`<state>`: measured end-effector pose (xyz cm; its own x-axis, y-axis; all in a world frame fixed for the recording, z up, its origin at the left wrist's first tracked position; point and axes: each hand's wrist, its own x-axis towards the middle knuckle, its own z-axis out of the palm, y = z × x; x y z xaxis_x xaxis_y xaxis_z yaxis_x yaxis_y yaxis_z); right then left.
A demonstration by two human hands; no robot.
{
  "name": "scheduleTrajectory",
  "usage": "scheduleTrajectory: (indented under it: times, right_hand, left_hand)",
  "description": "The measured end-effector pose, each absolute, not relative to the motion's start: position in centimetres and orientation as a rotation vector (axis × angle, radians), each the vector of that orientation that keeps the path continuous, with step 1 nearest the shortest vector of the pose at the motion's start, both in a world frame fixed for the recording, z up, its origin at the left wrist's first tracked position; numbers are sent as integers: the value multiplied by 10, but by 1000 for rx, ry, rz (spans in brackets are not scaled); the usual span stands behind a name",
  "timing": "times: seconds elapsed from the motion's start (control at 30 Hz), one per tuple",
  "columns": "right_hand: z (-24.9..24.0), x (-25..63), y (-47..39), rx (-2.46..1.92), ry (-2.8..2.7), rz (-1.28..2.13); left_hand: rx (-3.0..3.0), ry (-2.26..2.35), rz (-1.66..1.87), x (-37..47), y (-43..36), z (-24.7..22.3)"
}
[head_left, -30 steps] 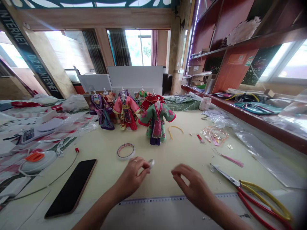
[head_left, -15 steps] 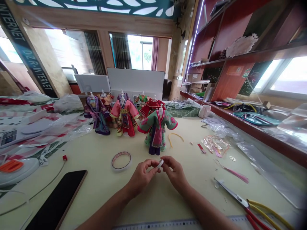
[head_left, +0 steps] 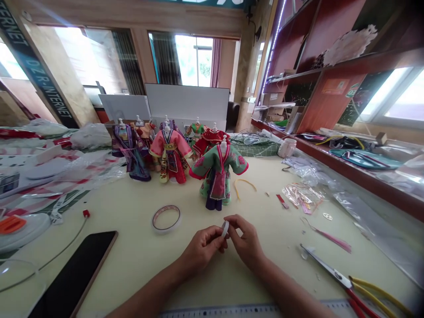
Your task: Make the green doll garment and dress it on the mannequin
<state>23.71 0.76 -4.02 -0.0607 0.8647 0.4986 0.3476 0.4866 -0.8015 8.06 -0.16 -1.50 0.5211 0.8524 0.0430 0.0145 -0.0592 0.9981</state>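
Near centre, bare left hand (head_left: pixel 205 247) pinches a small white ring-shaped roll (head_left: pixel 225 229) at its fingertips, toward the right. Roll stands on edge, long axis tilting far-right. Right hand (head_left: pixel 245 240), equally near, sits just beside, fingers bent; grip cannot be told. Fingers hide the lower rim; forearms (head_left: pixel 158 280) run out of view.

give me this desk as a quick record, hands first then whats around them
left hand: pinching a small white ring
right hand: fingertips at the ring's edge; exact contact unclear
beyond hands: doll-sized mannequin in green robe, more robed mannequins behind
left side: tape roll lying flat, smartphone with dark screen
right side: scissors with red and yellow handles, pink tassel
near edge: ruler, partly hidden
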Motion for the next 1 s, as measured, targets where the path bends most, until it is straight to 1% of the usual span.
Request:
scheduleTrajectory:
  times: [0.47, 0.87, 1.0]
  right_hand:
    - [-40, 235, 6, -1125, -1694, 588]
    - [-41, 234, 5, -1128, -1692, 571]
    - [-42, 235, 6, -1152, -1655, 644]
  left_hand:
    - [1446, 894, 860, 81, -3, -12]
    - [1385, 881, 863, 77, 0, -18]
    - [1391, 840, 865, 78, 0, -18]
